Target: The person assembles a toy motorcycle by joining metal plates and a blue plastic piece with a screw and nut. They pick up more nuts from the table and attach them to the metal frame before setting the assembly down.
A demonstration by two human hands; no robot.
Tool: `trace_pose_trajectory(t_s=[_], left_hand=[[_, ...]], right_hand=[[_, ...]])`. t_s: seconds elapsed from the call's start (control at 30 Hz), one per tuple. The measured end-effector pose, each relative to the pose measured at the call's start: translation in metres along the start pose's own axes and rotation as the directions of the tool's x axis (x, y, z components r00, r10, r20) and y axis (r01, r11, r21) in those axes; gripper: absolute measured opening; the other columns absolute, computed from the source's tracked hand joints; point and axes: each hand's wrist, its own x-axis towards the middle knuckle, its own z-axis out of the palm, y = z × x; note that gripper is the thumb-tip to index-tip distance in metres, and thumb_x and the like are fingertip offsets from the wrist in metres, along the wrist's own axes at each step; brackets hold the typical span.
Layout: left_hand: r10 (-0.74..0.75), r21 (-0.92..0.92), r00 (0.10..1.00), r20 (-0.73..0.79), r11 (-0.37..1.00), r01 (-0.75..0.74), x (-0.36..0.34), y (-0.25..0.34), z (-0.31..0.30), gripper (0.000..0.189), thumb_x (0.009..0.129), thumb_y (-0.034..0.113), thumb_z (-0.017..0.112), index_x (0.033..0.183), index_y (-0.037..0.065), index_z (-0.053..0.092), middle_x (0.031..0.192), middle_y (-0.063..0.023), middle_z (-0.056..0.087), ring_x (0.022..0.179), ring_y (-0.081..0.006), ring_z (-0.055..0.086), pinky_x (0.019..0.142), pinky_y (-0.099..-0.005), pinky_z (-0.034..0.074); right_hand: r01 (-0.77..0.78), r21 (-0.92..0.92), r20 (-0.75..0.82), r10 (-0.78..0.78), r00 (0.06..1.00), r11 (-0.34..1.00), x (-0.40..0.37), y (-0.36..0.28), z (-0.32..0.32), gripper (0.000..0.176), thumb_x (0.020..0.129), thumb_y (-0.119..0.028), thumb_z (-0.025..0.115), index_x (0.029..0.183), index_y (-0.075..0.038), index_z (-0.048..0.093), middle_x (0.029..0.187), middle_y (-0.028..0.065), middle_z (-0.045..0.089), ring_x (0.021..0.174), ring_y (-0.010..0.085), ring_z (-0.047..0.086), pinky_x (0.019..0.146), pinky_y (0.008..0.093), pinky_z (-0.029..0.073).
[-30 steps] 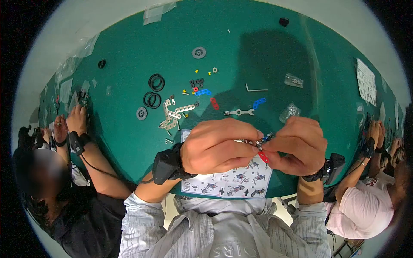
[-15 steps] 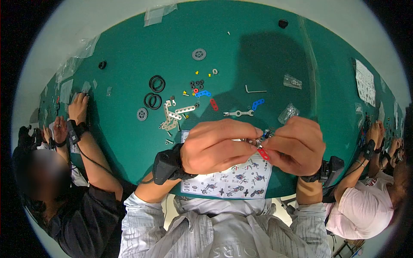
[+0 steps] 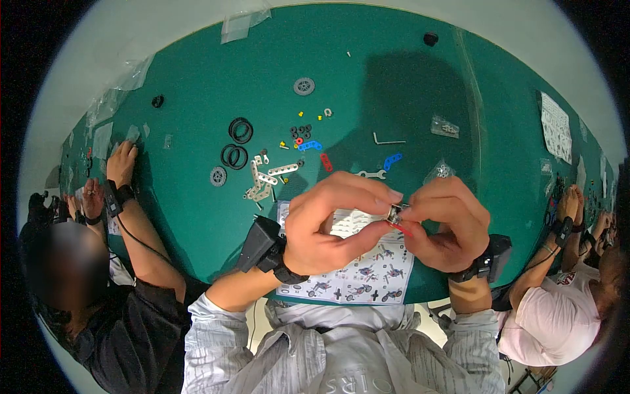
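Observation:
Above the printed instruction sheet, my left hand and my right hand meet fingertip to fingertip. Between them they pinch a small model assembly with silvery metal parts and a red strip. My fingers cover much of it, so its exact shape is hidden. Just beyond the hands lies a flat metal wrench, partly covered by my left hand. A blue bent strip and an L-shaped hex key rest farther out on the green table.
To the left are metal perforated strips, black rubber rings, grey wheels and small black pieces. A red strip and a blue strip lie mid-table. Plastic bags sit right. Other people work at both sides.
My left hand has tilted and its fingers have opened into a wider arch around the assembly. The red strip has turned and now shows edge-on. More of the sheet shows beneath.

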Motion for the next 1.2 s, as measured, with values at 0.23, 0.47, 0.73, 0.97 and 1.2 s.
trace_pose_trajectory(t_s=[0.23,0.47,0.73,0.97,1.2], left_hand=[[-0.204,-0.237,0.97,-0.13,0.957,0.169,-0.005,0.003,0.011,0.041,0.086,-0.003,0.076,0.118,-0.001,0.05,0.108,-0.0206,0.067,0.108,-0.036,0.068,0.098,-0.0495,0.054],[-0.05,-0.175,0.998,-0.029,0.984,0.044,0.0,-0.004,0.001,0.03,0.085,-0.001,0.076,0.108,-0.003,0.057,0.107,-0.0213,0.07,0.107,-0.0367,0.069,0.095,-0.0488,0.056],[-0.224,-0.044,0.975,0.011,0.974,0.224,0.0,0.001,-0.003,0.019,0.089,0.001,0.074,0.104,-0.007,0.067,0.111,-0.0212,0.07,0.104,-0.035,0.071,0.089,-0.0435,0.058],[-0.34,-0.232,0.939,-0.042,0.918,0.322,-0.004,-0.006,0.008,0.021,0.097,0.004,0.065,0.113,-0.009,0.066,0.117,-0.0219,0.069,0.111,-0.0329,0.069,0.092,-0.0416,0.056],[-0.259,0.001,0.966,0.012,0.966,0.259,-0.004,0.0,0.004,0.031,0.1,0.007,0.06,0.128,-0.005,0.064,0.119,-0.0233,0.071,0.113,-0.0315,0.069,0.096,-0.0388,0.054]], right_hand=[[-0.084,0.083,-0.063,0.089,0.994,0.993,-0.005,0.0,0.01,0.028,0.07,0.008,0.08,0.094,-0.001,0.071,0.086,0.0109,0.068,0.074,0.0224,0.067,0.062,0.0303,0.052],[0.044,0.006,-0.109,-0.043,0.993,0.999,-0.005,-0.003,0.013,0.029,0.067,0.008,0.081,0.093,-0.001,0.072,0.082,0.0107,0.068,0.066,0.0217,0.067,0.056,0.0285,0.052],[0.01,-0.004,-0.114,-0.01,0.993,1.0,-0.003,0.002,0.013,0.028,0.069,0.008,0.08,0.093,-0.002,0.071,0.084,0.0109,0.068,0.068,0.0226,0.068,0.059,0.0298,0.054],[-0.09,-0.088,-0.073,0.084,0.994,0.992,-0.001,-0.001,0.011,0.026,0.071,0.006,0.08,0.094,-0.003,0.071,0.086,0.0105,0.069,0.071,0.0234,0.069,0.061,0.0312,0.055],[0.087,-0.221,-0.193,-0.131,0.972,0.971,-0.006,0.002,0.022,0.025,0.07,0.006,0.08,0.092,-0.002,0.07,0.08,0.01,0.068,0.065,0.0229,0.068,0.056,0.0299,0.055]])
